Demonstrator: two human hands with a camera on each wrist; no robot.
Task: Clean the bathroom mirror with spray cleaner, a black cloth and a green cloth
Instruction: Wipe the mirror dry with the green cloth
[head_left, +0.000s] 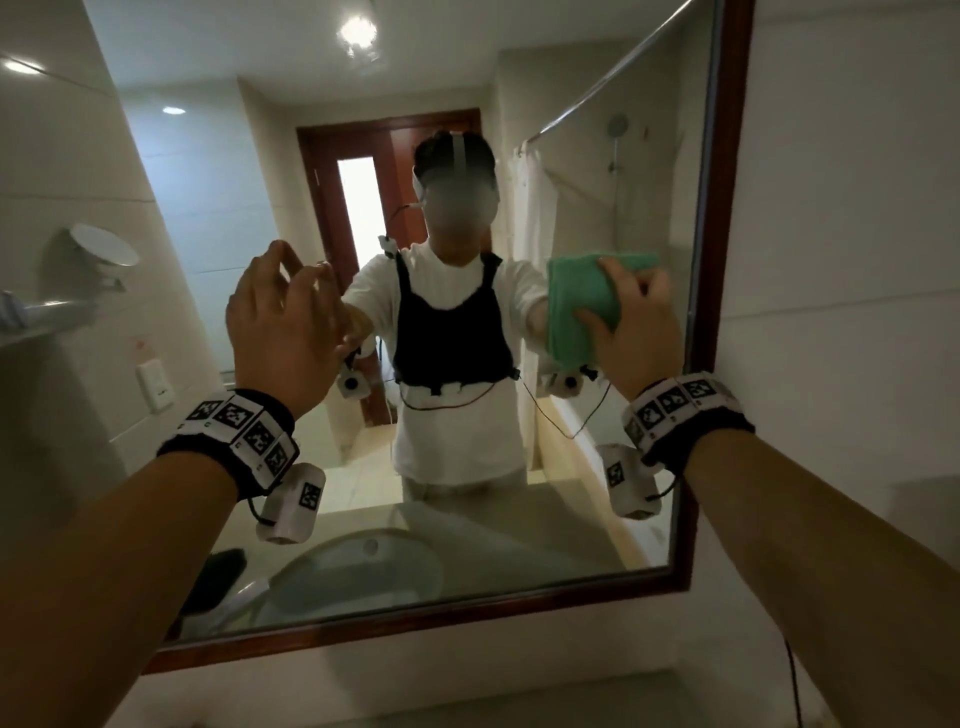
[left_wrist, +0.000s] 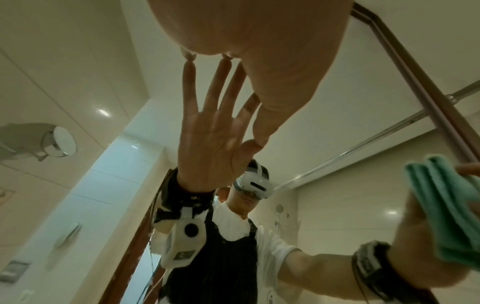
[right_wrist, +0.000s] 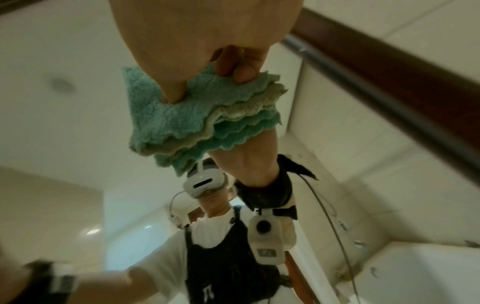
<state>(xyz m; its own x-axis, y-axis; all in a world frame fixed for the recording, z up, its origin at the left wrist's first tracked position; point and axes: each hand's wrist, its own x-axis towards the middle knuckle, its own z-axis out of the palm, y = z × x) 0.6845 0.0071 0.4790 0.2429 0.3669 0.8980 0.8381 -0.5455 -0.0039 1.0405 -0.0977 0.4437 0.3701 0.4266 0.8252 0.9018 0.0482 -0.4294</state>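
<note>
The wall mirror (head_left: 223, 171) in its dark wooden frame (head_left: 727, 208) fills the head view. My right hand (head_left: 636, 322) grips a folded green cloth (head_left: 576, 306) and holds it flat against the glass near the right edge of the frame. In the right wrist view the thumb and fingers (right_wrist: 244, 72) dig into the cloth (right_wrist: 155, 115), whose layers meet their own reflection. My left hand (head_left: 283, 332) is spread at mid-left with nothing in it, its straight fingertips (left_wrist: 189, 54) touching the glass. Neither a spray bottle nor a black cloth shows clearly.
The mirror reflects a white basin (head_left: 363, 571) below, with a dark object (head_left: 213, 577) beside it. A round vanity mirror (head_left: 104, 252) and a shelf (head_left: 47, 312) stick out from the left tiled wall. Plain wall (head_left: 841, 260) lies right of the frame.
</note>
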